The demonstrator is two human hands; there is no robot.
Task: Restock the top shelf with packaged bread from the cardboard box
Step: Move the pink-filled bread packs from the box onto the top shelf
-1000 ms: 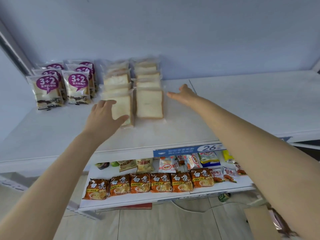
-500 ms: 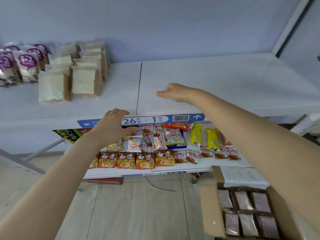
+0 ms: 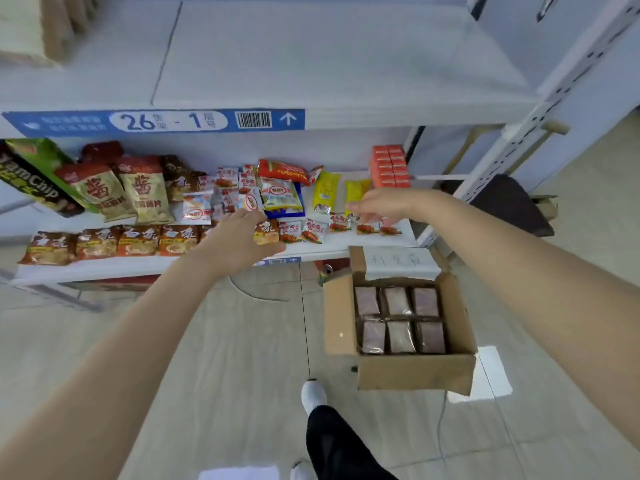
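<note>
Hands empty: left hand (image 3: 239,239) and right hand (image 3: 384,204) hover with loose fingers before the lower shelf (image 3: 207,265). Packaged bread (image 3: 398,320) sits in the cardboard box (image 3: 412,370) on the floor; more lies at the top shelf's (image 3: 311,64) left end.

Both empty: left hand (image 3: 239,237), right hand (image 3: 384,206); bread (image 3: 398,318) fills cardboard box (image 3: 412,372) on floor.

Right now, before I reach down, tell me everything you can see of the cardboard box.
The cardboard box is plain brown card, standing upright on the tiled floor just in front of the right end of the lower shelf. Its top is open, flaps raised; the back flap looks pale, with handwriting too blurred to read. Inside show six dark packets in clear wrap, two rows of three. Neither the left hand nor the right hand touches it.
</note>
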